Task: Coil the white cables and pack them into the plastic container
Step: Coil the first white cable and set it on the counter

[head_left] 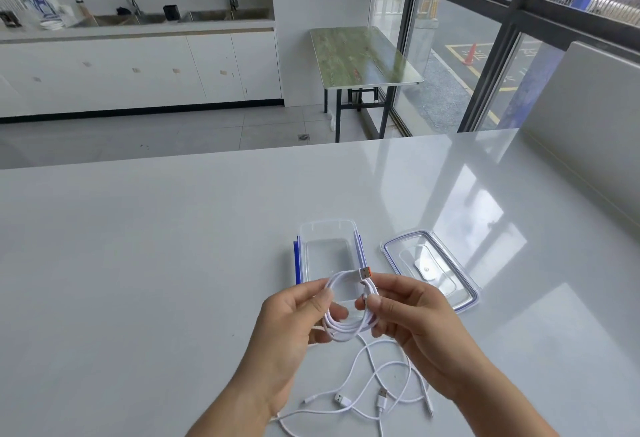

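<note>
Here, at the far left in the back, a white counter (138, 66) with two sinks and two taps runs along the wall. Nearer, a glossy white table (138, 263) fills the lower half of the view, and all the task's things lie on it or hang over it.

The left hand (291, 325) comes up from the bottom edge with its thumb and fingers curled, pinching the left side of a coil (346, 330) of white cable. The coil is several round loops held off the table between both hands. Its plug (365, 273), tipped orange, sticks out at the top.

Just behind the coil stands the box (327, 249), clear with blue clips on its long sides, open and with nothing inside. The coil's top overlaps the box's near end in this view.

The right hand (412, 315) pinches the coil's right side between thumb and forefinger, its other fingers curled under.

Below the hands, loose cables (381, 400) sprawl uncoiled on the table, tangled over each other, their plugs lying near the bottom edge.

To the right of the box, apart from it, the lid (429, 263) lies flat, clear with a blue rim.

Further back stands a green table (360, 55), and right of it a window (485, 38) with dark frames.
</note>
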`<action>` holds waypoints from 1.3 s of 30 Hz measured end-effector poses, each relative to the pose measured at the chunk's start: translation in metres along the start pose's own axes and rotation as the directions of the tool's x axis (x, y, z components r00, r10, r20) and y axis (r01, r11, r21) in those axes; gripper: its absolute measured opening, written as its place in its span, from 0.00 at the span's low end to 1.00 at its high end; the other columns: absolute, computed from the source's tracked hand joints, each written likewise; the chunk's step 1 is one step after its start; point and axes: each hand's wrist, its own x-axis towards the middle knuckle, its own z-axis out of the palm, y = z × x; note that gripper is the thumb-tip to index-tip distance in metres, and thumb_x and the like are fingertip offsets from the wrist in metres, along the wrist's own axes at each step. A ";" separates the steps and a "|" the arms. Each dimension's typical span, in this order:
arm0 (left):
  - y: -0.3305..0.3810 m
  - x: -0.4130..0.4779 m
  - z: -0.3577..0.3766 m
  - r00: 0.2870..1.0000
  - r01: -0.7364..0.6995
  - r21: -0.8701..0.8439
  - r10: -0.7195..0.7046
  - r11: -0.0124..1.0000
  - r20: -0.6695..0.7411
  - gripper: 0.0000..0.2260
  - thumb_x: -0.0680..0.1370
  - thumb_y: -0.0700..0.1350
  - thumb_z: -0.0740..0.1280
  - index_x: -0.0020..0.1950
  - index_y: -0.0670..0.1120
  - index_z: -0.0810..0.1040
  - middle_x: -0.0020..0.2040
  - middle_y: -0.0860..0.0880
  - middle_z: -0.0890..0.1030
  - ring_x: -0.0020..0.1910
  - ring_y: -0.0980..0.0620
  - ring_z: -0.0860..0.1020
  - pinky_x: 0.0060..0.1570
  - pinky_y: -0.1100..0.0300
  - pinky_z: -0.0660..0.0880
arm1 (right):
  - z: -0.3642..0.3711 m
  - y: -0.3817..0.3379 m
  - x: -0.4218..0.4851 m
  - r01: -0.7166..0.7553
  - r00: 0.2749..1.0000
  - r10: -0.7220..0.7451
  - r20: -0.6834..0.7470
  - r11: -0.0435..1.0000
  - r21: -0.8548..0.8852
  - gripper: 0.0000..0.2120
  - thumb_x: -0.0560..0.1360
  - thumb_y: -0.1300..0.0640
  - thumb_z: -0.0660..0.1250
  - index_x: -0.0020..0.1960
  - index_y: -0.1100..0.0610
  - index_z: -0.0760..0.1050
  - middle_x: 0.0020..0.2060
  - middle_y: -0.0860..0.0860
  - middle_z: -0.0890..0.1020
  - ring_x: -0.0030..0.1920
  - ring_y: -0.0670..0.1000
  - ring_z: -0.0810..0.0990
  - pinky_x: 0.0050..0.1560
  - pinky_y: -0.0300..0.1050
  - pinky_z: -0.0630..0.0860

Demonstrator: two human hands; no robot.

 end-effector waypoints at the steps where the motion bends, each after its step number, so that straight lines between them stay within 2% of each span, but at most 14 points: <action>1: 0.003 0.001 -0.001 1.000 0.016 -0.023 -0.015 1.000 0.015 0.09 0.79 0.41 0.67 0.54 0.46 0.86 0.38 0.44 0.85 0.37 0.49 0.81 0.43 0.53 0.80 | -0.001 -0.001 0.000 -0.022 1.000 0.021 0.023 1.000 0.020 0.18 0.67 0.61 0.78 0.56 0.61 0.83 0.43 0.60 0.85 0.34 0.50 0.79 0.36 0.40 0.77; 5: 0.005 0.001 -0.001 0.998 0.053 -0.112 -0.048 0.992 0.046 0.11 0.71 0.41 0.72 0.51 0.40 0.86 0.36 0.41 0.84 0.34 0.48 0.81 0.37 0.57 0.80 | -0.004 0.000 0.001 -0.135 0.989 0.121 0.081 0.969 0.205 0.21 0.67 0.59 0.80 0.57 0.65 0.82 0.43 0.58 0.85 0.36 0.49 0.81 0.35 0.39 0.78; 9: -0.002 -0.001 0.001 1.000 0.020 -0.116 -0.019 0.993 0.014 0.08 0.73 0.39 0.71 0.50 0.41 0.87 0.35 0.41 0.84 0.32 0.48 0.81 0.36 0.55 0.81 | -0.004 0.009 0.000 -0.222 0.975 0.199 0.099 0.853 0.472 0.14 0.77 0.57 0.70 0.57 0.66 0.81 0.42 0.59 0.85 0.36 0.51 0.83 0.35 0.42 0.80; 12: -0.004 -0.002 0.004 1.000 0.001 -0.138 -0.002 0.990 -0.012 0.10 0.70 0.42 0.72 0.48 0.42 0.87 0.34 0.40 0.84 0.32 0.49 0.81 0.34 0.57 0.80 | -0.004 0.012 0.004 -0.167 0.980 0.197 -0.005 0.840 0.516 0.11 0.74 0.63 0.69 0.54 0.66 0.82 0.41 0.60 0.85 0.36 0.51 0.84 0.36 0.43 0.83; 15: -0.007 -0.001 0.005 0.997 -0.021 -0.160 0.009 0.987 -0.081 0.07 0.73 0.38 0.71 0.48 0.41 0.87 0.36 0.39 0.85 0.32 0.49 0.81 0.33 0.58 0.81 | -0.004 0.013 0.008 -0.070 0.975 0.157 -0.158 0.888 0.454 0.07 0.69 0.62 0.72 0.46 0.62 0.86 0.37 0.58 0.84 0.33 0.50 0.83 0.33 0.39 0.81; 17: -0.009 0.000 0.006 0.991 -0.037 -0.167 0.015 0.985 -0.133 0.06 0.76 0.36 0.70 0.47 0.43 0.88 0.36 0.39 0.85 0.32 0.49 0.81 0.33 0.58 0.81 | -0.002 0.016 0.009 -0.048 0.970 0.146 -0.193 0.897 0.439 0.06 0.69 0.61 0.73 0.45 0.61 0.86 0.36 0.57 0.83 0.32 0.51 0.82 0.32 0.40 0.81; 19: -0.011 0.001 0.006 0.983 -0.052 -0.180 0.018 0.982 -0.184 0.06 0.76 0.36 0.70 0.46 0.43 0.88 0.36 0.40 0.85 0.31 0.50 0.81 0.32 0.58 0.81 | 0.002 0.019 0.009 -0.075 0.971 0.171 -0.167 0.883 0.464 0.11 0.72 0.59 0.72 0.52 0.62 0.84 0.41 0.59 0.83 0.35 0.53 0.83 0.34 0.42 0.82; 21: -0.013 0.002 0.008 0.975 -0.063 -0.192 0.020 0.979 -0.220 0.05 0.76 0.37 0.70 0.47 0.41 0.87 0.36 0.40 0.86 0.32 0.49 0.82 0.33 0.59 0.81 | 0.005 0.019 0.008 -0.120 0.976 0.190 -0.103 0.874 0.470 0.17 0.75 0.56 0.70 0.61 0.63 0.80 0.50 0.62 0.84 0.41 0.56 0.83 0.39 0.46 0.83; 24: -0.016 0.001 0.009 0.971 -0.070 -0.210 0.018 0.975 -0.239 0.06 0.77 0.36 0.69 0.50 0.41 0.86 0.37 0.39 0.86 0.34 0.49 0.84 0.34 0.60 0.81 | 0.008 0.017 0.008 -0.143 0.983 0.176 -0.045 0.903 0.405 0.19 0.76 0.54 0.69 0.64 0.62 0.77 0.58 0.67 0.82 0.49 0.62 0.84 0.48 0.51 0.84; 27: -0.020 0.000 0.008 0.965 -0.073 -0.213 0.016 0.974 -0.260 0.06 0.77 0.36 0.69 0.52 0.41 0.85 0.37 0.40 0.86 0.34 0.50 0.84 0.34 0.61 0.80 | 0.010 0.016 0.007 -0.127 0.987 0.152 -0.052 0.935 0.332 0.20 0.75 0.52 0.69 0.63 0.62 0.77 0.57 0.68 0.83 0.53 0.66 0.82 0.50 0.54 0.82; 30: -0.025 0.000 0.007 0.957 -0.077 -0.211 0.013 0.974 -0.289 0.06 0.77 0.37 0.70 0.52 0.40 0.85 0.37 0.41 0.86 0.35 0.49 0.84 0.33 0.61 0.80 | 0.016 0.017 0.005 -0.109 0.991 0.123 -0.060 0.973 0.205 0.19 0.74 0.51 0.72 0.59 0.63 0.80 0.53 0.65 0.85 0.46 0.59 0.82 0.44 0.49 0.82; 33: -0.029 -0.001 0.004 0.955 -0.064 -0.195 0.004 0.979 -0.296 0.06 0.78 0.39 0.69 0.52 0.44 0.85 0.40 0.41 0.87 0.39 0.46 0.86 0.35 0.59 0.81 | 0.022 0.022 0.002 -0.097 0.994 0.100 -0.049 0.994 0.058 0.13 0.75 0.54 0.73 0.55 0.62 0.83 0.49 0.62 0.85 0.41 0.53 0.81 0.42 0.47 0.80; 36: -0.033 -0.004 -0.001 0.948 -0.024 -0.181 -0.035 0.983 -0.317 0.06 0.78 0.41 0.70 0.53 0.46 0.85 0.42 0.43 0.88 0.42 0.44 0.86 0.36 0.57 0.81 | 0.027 0.027 0.006 -0.062 0.994 0.059 -0.096 0.997 -0.034 0.07 0.76 0.60 0.72 0.52 0.61 0.84 0.46 0.63 0.86 0.39 0.52 0.81 0.43 0.45 0.80; 39: -0.035 -0.008 -0.013 0.943 0.018 -0.186 -0.079 0.982 -0.325 0.05 0.77 0.44 0.71 0.50 0.46 0.86 0.43 0.43 0.88 0.43 0.44 0.86 0.35 0.57 0.80 | 0.031 0.029 0.014 -0.064 0.994 0.052 -0.094 0.989 -0.130 0.07 0.76 0.65 0.71 0.51 0.58 0.86 0.43 0.61 0.87 0.38 0.52 0.82 0.41 0.43 0.80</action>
